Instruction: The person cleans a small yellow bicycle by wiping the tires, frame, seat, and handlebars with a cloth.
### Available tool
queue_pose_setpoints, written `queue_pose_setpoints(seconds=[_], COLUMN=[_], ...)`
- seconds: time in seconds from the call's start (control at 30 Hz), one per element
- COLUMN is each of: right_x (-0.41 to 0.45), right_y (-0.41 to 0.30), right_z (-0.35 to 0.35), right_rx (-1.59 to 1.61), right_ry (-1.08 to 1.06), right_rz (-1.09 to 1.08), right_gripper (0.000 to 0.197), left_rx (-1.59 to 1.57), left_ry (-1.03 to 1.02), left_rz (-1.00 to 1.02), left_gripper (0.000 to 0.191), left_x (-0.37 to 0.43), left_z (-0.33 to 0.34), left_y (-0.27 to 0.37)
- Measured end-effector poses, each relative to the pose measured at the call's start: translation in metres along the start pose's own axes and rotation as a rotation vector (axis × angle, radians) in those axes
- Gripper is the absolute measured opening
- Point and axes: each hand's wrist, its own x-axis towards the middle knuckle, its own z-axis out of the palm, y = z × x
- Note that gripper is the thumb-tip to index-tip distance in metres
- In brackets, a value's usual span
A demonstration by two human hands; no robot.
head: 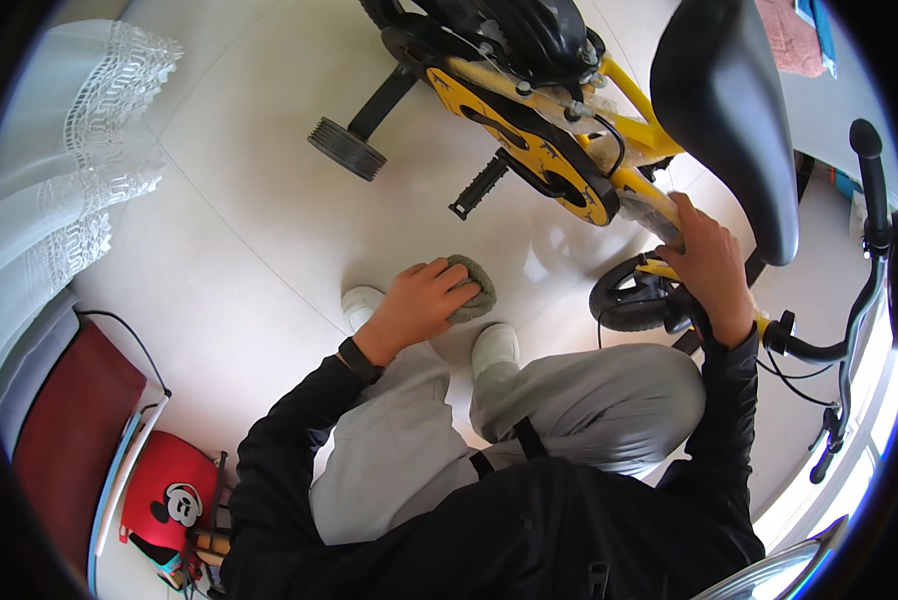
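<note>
A folded grey-green cloth [483, 300] is bunched in my left hand [423, 300], above the floor near my shoes. My right hand [708, 255] grips the yellow frame tube [650, 196] of a child's bicycle, where clear plastic wrap covers part of it. Over that hand sits the black saddle [719, 112]. A yellow chain guard [513, 142] with dark markings faces me, with a black pedal [479, 187] below it. Farther left, a ribbed training wheel [346, 148] rests on its bracket. The front wheel [621, 300] and handlebar [858, 322] are to the right.
A white lace curtain [96, 142] hangs at the left. Below it are a dark red panel [81, 397] and a red bag [168, 480] with a cartoon mouse face. A pink cloth [790, 37] lies at the upper right. Pale tiles [246, 202] form the floor.
</note>
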Motion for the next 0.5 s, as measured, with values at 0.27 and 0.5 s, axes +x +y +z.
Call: queue_pose_setpoints(seconds=[0.27,0.5], right_x=[0.009,0.006], right_y=[0.003,0.010], right_z=[0.013,0.013], right_rx=[-0.075,0.001], right_ry=[0.104,0.128], right_rz=[-0.068,-0.080], right_gripper=[0.038,0.034], left_rx=[-0.008,0.066], left_ry=[0.111,0.501], left_rz=[-0.079,0.156], left_gripper=[0.033,0.028], left_x=[-0.002,0.037], left_z=[-0.022,-0.074], left_y=[-0.017,-0.015])
